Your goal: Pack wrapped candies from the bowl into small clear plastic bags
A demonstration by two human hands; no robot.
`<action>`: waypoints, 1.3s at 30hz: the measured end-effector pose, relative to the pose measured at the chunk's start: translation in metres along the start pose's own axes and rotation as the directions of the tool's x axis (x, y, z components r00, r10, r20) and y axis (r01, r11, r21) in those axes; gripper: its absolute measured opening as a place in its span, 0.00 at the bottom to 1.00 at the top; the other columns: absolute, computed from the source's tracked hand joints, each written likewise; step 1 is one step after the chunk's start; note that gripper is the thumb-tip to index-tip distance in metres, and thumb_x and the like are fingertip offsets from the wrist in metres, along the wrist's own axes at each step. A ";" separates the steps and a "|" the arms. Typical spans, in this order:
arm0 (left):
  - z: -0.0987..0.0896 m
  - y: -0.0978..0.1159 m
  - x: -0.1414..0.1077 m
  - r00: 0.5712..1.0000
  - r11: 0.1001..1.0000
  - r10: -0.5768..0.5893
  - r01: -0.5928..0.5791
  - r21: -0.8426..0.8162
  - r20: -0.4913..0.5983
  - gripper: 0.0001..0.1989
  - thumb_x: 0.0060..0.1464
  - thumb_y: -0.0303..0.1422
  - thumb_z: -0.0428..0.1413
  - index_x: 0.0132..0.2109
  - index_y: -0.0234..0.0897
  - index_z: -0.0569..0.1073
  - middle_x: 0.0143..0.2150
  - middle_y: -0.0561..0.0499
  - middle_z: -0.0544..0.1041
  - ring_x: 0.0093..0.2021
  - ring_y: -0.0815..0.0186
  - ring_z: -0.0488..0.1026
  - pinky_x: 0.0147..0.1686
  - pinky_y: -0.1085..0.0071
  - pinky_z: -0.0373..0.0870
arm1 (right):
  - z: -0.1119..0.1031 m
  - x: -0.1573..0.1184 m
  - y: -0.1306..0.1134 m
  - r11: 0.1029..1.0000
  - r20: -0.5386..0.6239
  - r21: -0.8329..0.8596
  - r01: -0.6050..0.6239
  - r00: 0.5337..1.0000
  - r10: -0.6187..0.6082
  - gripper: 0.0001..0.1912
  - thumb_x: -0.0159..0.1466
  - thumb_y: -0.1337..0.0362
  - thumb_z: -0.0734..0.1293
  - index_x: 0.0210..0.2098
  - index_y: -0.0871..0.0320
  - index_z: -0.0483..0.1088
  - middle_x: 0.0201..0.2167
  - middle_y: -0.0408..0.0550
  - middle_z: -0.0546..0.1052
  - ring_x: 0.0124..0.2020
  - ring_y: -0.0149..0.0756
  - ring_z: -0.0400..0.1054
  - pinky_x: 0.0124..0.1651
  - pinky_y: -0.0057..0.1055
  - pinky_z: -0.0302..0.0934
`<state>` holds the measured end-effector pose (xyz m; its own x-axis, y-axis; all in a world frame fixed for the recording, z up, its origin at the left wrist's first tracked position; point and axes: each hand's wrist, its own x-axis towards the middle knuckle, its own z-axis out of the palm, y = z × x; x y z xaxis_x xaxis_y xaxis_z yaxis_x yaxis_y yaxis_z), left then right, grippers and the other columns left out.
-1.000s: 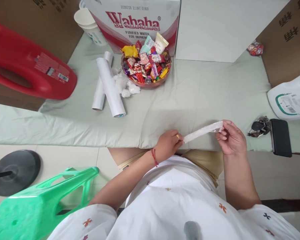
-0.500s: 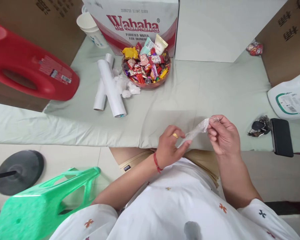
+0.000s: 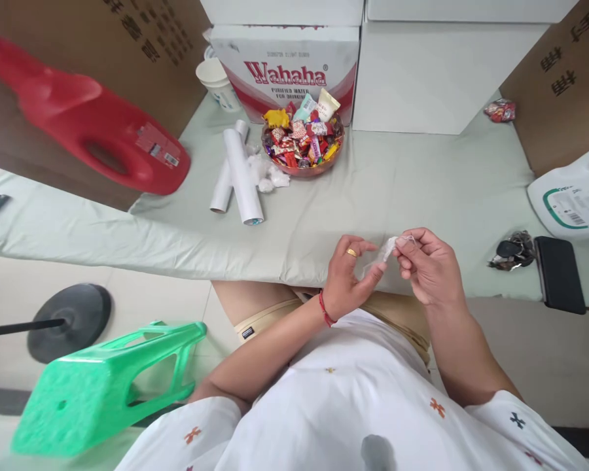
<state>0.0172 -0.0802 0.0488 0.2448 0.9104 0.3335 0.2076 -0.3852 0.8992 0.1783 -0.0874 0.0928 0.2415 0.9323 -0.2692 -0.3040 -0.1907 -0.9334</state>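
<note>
A crumpled piece of thin clear plastic film (image 3: 383, 254) stretches between my two hands, above the front edge of the cloth-covered table. My right hand (image 3: 428, 265) pinches its upper right end between thumb and fingers. My left hand (image 3: 352, 273), with a gold ring and a red string bracelet, is at the film's lower left side, its thumb and fingers apart. The film passes between thumb and forefinger there. Further back on the table, two white rolls (image 3: 244, 178) lie crossed beside crumpled clear plastic (image 3: 266, 173) and a bowl (image 3: 307, 171) of wrapped candies.
Behind the bowl stand a Wahaha carton (image 3: 294, 72) and a white box (image 3: 412, 78). A red jug (image 3: 112, 131) and paper cups (image 3: 218, 84) are left. Right are a white jug (image 3: 576, 196), dark crumpled item (image 3: 513, 250) and phone (image 3: 560, 275). A green stool (image 3: 86, 386) stands on the floor.
My left hand has moved right, closer to my right hand, and the film between them is shorter and more bunched. The view has shifted, showing more at the left and back.
</note>
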 end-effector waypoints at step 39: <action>-0.022 -0.045 0.039 0.702 0.454 -0.651 0.664 -0.594 0.287 0.30 0.49 0.59 0.65 0.39 0.36 0.72 0.40 0.49 0.77 0.34 0.68 0.75 0.26 0.74 0.69 | 0.018 0.039 0.058 0.874 -0.013 -0.461 0.152 0.984 -0.178 0.17 0.71 0.45 0.63 0.39 0.52 0.67 0.24 0.37 0.72 0.20 0.31 0.66 0.25 0.29 0.60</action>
<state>-0.0031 -0.0243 0.0275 0.3088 0.8468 -0.4330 -0.3059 0.5195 0.7978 0.1540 -0.0564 0.0321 0.3035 0.9474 -0.1014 0.1963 -0.1664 -0.9663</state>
